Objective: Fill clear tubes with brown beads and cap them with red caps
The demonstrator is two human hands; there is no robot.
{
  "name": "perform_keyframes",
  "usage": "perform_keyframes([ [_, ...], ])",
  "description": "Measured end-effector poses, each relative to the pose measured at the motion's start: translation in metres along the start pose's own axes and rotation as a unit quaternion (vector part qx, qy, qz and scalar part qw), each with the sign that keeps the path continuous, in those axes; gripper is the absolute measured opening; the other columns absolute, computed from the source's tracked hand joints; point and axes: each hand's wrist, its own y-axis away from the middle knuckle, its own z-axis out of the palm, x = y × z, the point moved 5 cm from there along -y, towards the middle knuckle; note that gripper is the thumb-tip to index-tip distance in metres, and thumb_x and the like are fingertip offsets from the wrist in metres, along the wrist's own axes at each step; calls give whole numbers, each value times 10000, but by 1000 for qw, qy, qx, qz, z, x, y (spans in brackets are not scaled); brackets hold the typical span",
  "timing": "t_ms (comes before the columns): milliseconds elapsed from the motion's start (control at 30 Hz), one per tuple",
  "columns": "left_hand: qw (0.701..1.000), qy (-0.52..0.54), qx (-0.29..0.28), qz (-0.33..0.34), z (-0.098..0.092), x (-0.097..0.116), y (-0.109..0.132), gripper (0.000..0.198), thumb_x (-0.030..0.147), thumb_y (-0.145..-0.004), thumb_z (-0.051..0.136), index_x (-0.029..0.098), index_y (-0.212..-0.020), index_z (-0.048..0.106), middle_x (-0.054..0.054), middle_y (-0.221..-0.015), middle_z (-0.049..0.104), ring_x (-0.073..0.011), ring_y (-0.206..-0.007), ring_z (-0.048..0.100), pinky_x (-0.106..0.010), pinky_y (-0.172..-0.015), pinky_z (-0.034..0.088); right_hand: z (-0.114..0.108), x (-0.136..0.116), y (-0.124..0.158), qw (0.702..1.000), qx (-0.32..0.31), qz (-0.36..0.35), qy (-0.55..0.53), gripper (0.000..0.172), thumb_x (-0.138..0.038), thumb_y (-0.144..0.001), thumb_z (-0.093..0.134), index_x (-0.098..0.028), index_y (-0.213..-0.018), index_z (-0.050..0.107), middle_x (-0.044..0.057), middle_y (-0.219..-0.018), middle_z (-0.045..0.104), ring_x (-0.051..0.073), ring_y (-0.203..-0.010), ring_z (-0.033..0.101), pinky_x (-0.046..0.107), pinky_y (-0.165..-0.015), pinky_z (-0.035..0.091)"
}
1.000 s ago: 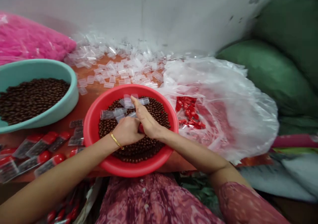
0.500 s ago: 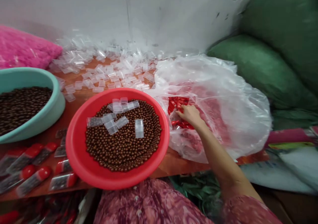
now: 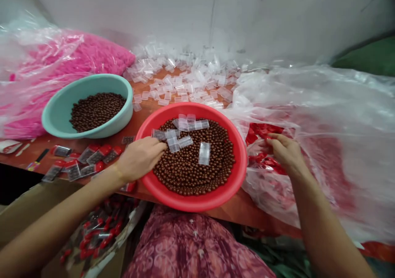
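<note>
My left hand (image 3: 141, 158) is over the left rim of a red basin (image 3: 239, 167), its fingers curled together; what they hold, if anything, is hidden. Just beyond its fingertips, several clear plastic boxes (image 3: 204, 153) lie on brown beads (image 3: 188, 179) filling the basin. On the right, my right hand (image 3: 286, 151) reaches into the torn opening of a clear plastic bag (image 3: 348, 126). Its fingers are bent and pinched among shiny red plastic pieces (image 3: 267, 129); I cannot make out whether one is between them.
A teal basin (image 3: 51, 113) of brown beads stands at left, before a bag of pink pieces (image 3: 92, 54). Many empty clear boxes (image 3: 185, 84) lie along the wall. Filled red-capped boxes (image 3: 88, 170) lie at the table's front edge, with more in an open carton (image 3: 98, 232) below.
The view has swung left. My left hand has come into view at the red basin's left rim. My right hand stays at the bag's opening among the red pieces.
</note>
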Motion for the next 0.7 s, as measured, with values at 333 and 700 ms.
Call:
perform_keyframes([
  [333,983,-4,-184,-18,58,36,-86,278,20,-820,369,29,-893,637,-231,-871,656,-325,-886,647,-410,-699,508,30,-108,32,894,-46,82,-438,177,-330,-696,582,-213,-709,449,-105,-471,436,44,-304,373,197,-357,407],
  [700,973,124,-178,-79,84,46,-146,257,66,-758,478,33,-938,658,-230,-987,652,-353,-1009,604,-434,-848,488,59,-115,40,900,-62,69,-425,212,-394,-718,623,-189,-714,570,-27,-645,574,64,-516,499,196,-485,420],
])
